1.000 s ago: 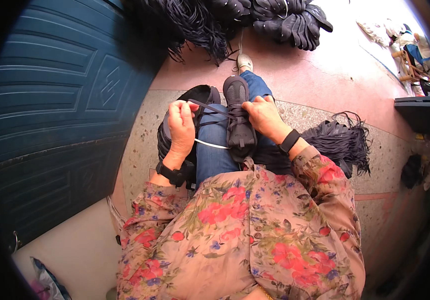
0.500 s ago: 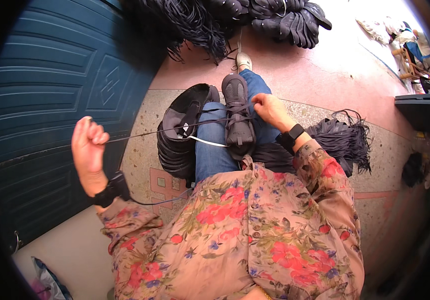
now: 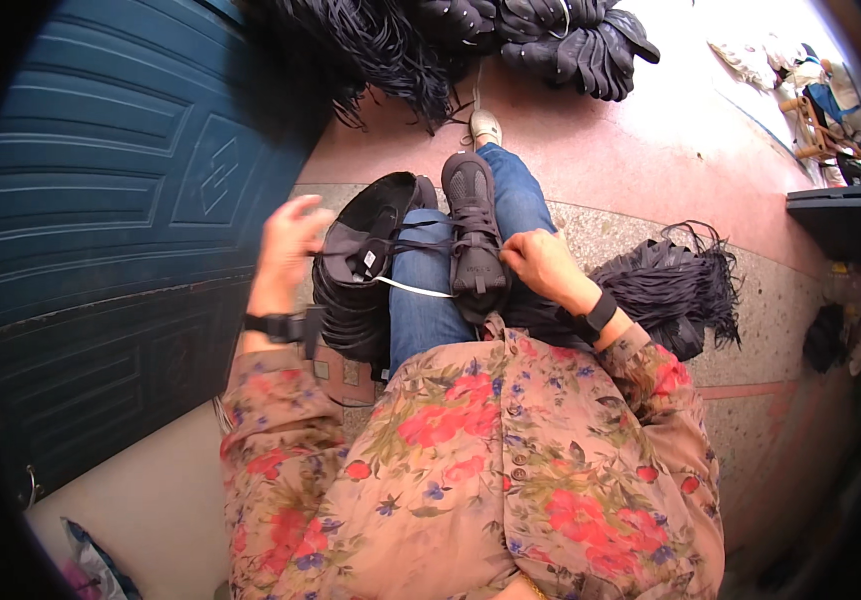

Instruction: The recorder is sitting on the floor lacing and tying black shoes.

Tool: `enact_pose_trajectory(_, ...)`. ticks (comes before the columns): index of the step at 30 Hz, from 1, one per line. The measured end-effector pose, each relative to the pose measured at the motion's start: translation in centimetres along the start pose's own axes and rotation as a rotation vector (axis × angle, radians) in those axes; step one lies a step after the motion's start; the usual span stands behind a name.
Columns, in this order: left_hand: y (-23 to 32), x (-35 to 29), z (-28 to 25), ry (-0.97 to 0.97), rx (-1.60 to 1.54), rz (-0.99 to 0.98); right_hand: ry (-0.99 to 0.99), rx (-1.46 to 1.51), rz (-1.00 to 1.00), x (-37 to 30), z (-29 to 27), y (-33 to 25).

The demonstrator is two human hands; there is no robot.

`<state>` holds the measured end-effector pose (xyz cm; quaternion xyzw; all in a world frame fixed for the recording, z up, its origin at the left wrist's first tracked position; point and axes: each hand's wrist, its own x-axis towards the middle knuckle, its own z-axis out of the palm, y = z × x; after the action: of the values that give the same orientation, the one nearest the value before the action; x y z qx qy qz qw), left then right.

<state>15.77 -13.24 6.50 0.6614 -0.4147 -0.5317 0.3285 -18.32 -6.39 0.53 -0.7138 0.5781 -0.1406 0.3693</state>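
Observation:
A dark grey lace-up shoe upper lies lengthwise over my legs, its toe pointing away from me. A dark lace runs loosely from its eyelets leftward over my knee. My left hand is in the air left of the stacked uppers, blurred, with its fingers apart. At the shoe's right edge my right hand has thumb and fingers pinched together; what lies between them is too small to make out. A nested stack of black shoe uppers stands beside my left knee, and a white strip reaches from it to the shoe.
More black uppers with long laces lie on the floor at my right. Large bundles of dark uppers sit at the far side. A blue panelled door borders the left. A dark box-like piece stands at the right.
My left hand has come back rightward toward the shoe, and the lace that was stretched taut to it now hangs slack. My right hand has slid down along the shoe's right edge.

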Motion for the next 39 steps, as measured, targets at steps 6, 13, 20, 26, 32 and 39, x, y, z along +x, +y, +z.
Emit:
enact_pose_trajectory(6, -5.1, 1.5, 12.9, -0.132, 0.944, 0.605, 0.092, -0.175, -0.14, -2.0, 0.1, -1.6)
enact_pose_trajectory(13, -2.7, 1.1, 12.8, 0.115, 0.908, 0.503, 0.026, 0.208, -0.37, -4.0, -2.3, 0.0)
enact_pose_trajectory(20, -4.0, 1.7, 11.2, 0.312, 0.413, 0.345, 0.416, 1.677, 0.055, -10.6, -10.5, 2.6)
enact_pose_trajectory(26, -6.5, 0.3, 15.9, 0.164, 0.442, 0.204, 0.803, 2.051, -0.502, -17.9, -15.0, 9.1)
enact_pose_trajectory(32, -3.9, -1.4, 14.2, -0.148, 0.111, -0.105, 1.006, 2.115, -0.602, -22.4, -16.8, 13.9)
enact_pose_trajectory(39, -0.1, -0.3, -2.2, -0.009, -0.465, -0.041, 1.121, 2.063, 0.021, -19.9, -15.3, 15.2)
